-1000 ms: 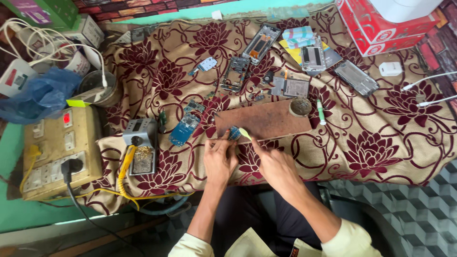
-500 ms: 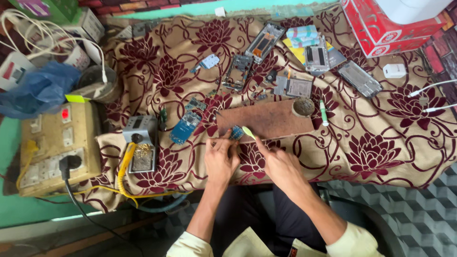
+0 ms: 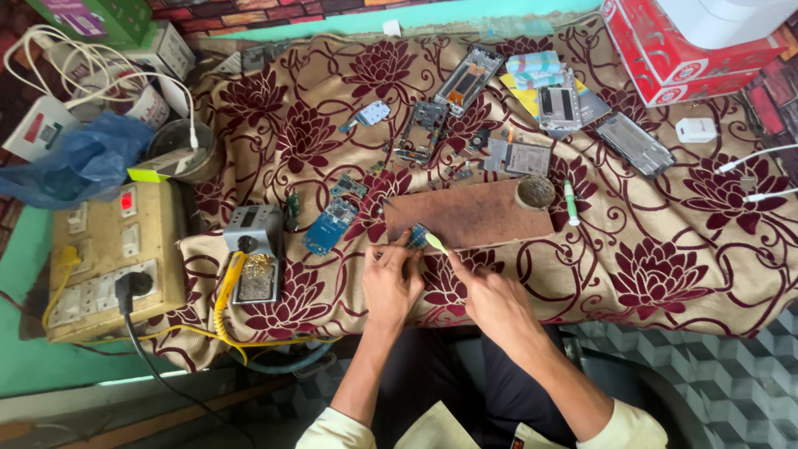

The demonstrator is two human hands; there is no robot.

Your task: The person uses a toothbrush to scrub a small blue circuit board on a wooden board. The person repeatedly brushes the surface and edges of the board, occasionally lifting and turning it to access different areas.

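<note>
- Left hand (image 3: pixel 391 278): fingers pinched narrow on a small blue chip board (image 3: pixel 417 236), holding it down at the near edge of the brown slab (image 3: pixel 470 214).
- Right hand (image 3: pixel 497 301): closed around a pale green-tipped tool (image 3: pixel 435 243), tip touching the chip board from the right.
- Key relation: chip board lies just ahead of both hands, between them. Tool's long axis slants from the right hand up-left to the board. Left hand is nearer, already in contact.
- Slab: one, long axis left-right, lying flat on the floral cloth (image 3: pixel 665 258). One small round cup (image 3: pixel 535 192) sits on its right end.
- Just right of slab: one white-green pen-like stick (image 3: pixel 571 204), upright axis.
- Left of slab: one larger blue board (image 3: pixel 330 225), then one grey iron stand (image 3: pixel 254 264) with a yellow cable.
- Behind slab: about four opened phone frames and several loose boards and bits; exact count of the small bits not readable.
- Far left of slab: one beige switchboard (image 3: pixel 108 258) with one black plug in it, one blue bag (image 3: pixel 79 162).
- Far right behind slab: one red box (image 3: pixel 665 50), one white adapter (image 3: pixel 695 129).
</note>
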